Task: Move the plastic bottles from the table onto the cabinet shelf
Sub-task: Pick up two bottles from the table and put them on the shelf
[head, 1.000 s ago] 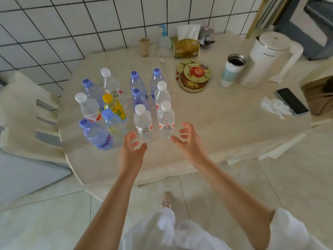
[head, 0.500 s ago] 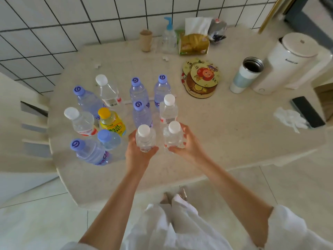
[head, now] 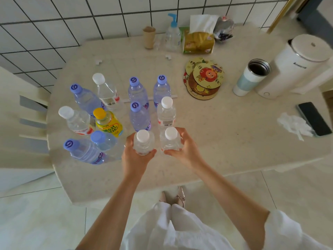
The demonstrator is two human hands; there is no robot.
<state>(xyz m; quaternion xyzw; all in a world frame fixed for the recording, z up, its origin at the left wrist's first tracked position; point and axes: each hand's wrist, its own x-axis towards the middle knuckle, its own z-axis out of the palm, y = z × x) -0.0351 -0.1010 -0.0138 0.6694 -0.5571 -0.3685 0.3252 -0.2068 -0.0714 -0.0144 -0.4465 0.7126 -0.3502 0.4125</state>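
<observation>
The left hand (head: 134,158) curls its fingers and thumb round a small clear plastic bottle with a white cap (head: 143,143), and the right hand (head: 185,147) grips a second small clear white-capped bottle (head: 170,139) just beside it — the two bottles stand nearly side by side at the near edge of the pale speckled oval table (head: 225,141). Whether either bottle has left the tabletop cannot be told.

Close behind the held pair stand a taller clear bottle with a white cap and red-edged label (head: 166,112) and a bluish bottle with a purple cap (head: 138,116); two more purple-capped bottles (head: 137,89) (head: 161,87) stand farther back. To the left crowd a yellow drink bottle with an orange-yellow cap (head: 108,123), a light-blue-capped bottle (head: 102,141), a purple-capped bottle at the near left (head: 82,150), another purple-capped one behind (head: 84,98), and two white-capped clear bottles (head: 75,120) (head: 106,91).

Well apart on the right lie round cartoon-printed coasters (head: 204,79), an open steel-rimmed tumbler (head: 251,77) beside a white electric kettle (head: 299,65), a black phone (head: 314,119) and a crumpled white tissue (head: 293,124) — by the tiled wall stand a pump dispenser (head: 173,35) and a tissue pack (head: 199,40).
</observation>
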